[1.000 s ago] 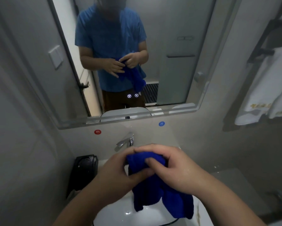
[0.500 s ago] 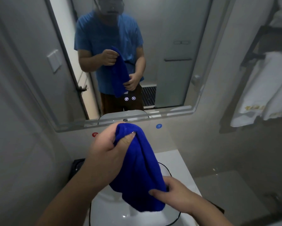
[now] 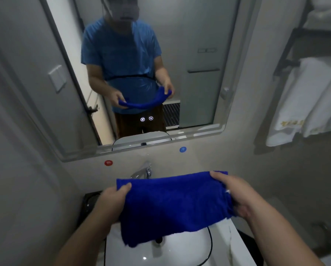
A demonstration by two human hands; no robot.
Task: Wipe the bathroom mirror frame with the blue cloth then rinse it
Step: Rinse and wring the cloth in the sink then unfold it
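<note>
We find the blue cloth [image 3: 172, 204] spread out between both hands above the white basin [image 3: 160, 252], in front of the tap [image 3: 141, 170]. The left hand [image 3: 113, 198] pinches its left edge, thumb on top; the right hand [image 3: 235, 194] grips the right edge. The cloth is well apart from the mirror frame [image 3: 122, 149]. We judge it is being readied for wiping. The next move calls for folding it to a pad, lifting it and pressing it along the frame's lower edge.
</note>
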